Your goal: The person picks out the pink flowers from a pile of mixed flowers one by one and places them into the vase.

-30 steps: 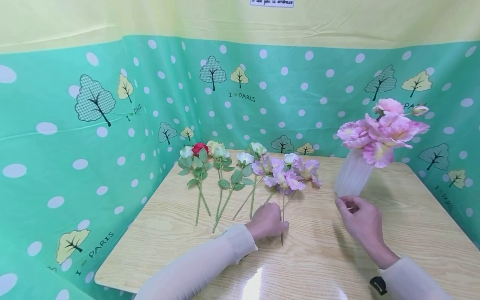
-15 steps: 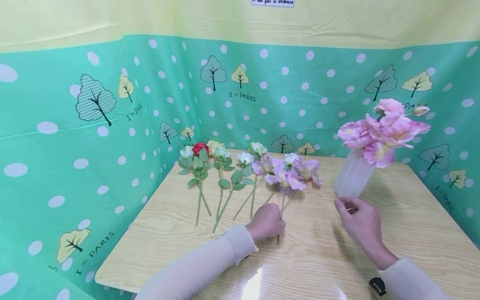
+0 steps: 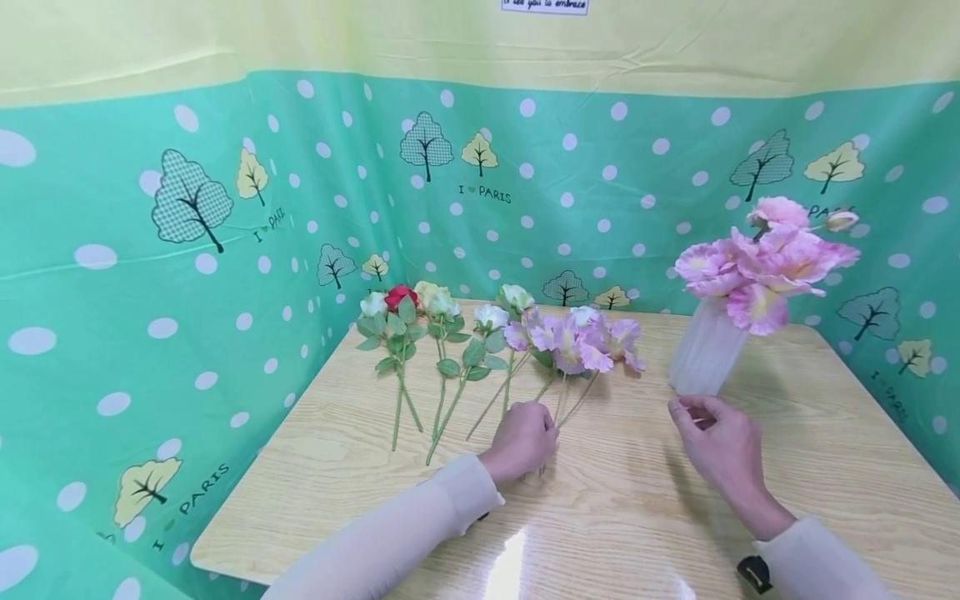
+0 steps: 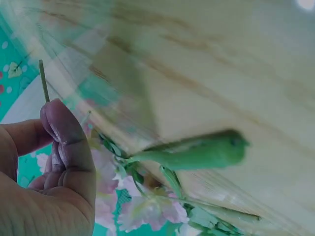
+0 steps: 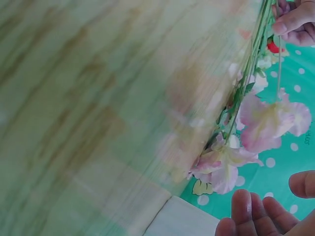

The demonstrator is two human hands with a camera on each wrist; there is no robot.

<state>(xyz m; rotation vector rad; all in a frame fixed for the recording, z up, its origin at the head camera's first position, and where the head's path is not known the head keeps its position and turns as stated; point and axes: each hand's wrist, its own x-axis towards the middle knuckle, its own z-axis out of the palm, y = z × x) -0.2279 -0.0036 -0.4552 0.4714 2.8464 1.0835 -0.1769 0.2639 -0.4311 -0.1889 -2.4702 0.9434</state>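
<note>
Lilac iris (image 3: 572, 348) points to one o'clock, stem (image 3: 560, 398) pinched by the left hand (image 3: 522, 439); the right hand (image 3: 724, 442), loosely parted, has a white vase (image 3: 705, 354) at twelve o'clock.

In the head view, your left hand (image 3: 522, 439) covered the middle of the gripped flower stem (image 4: 44, 81), the white vase (image 3: 705, 350) concealed the lower stems of its pink flowers (image 3: 772, 262), and the top edge cropped the lettered sign (image 3: 544, 6). In the left wrist view, you saw the tabletop (image 4: 221, 59) blurred into streaks and pale pink blossoms (image 4: 105, 172) partly hidden behind your fingers (image 4: 74, 147). In the right wrist view, the right edge cut your left hand, the lower right corner truncated your right hand (image 3: 723, 446), and blur left the wood grain (image 5: 88, 73) indistinct.
</note>
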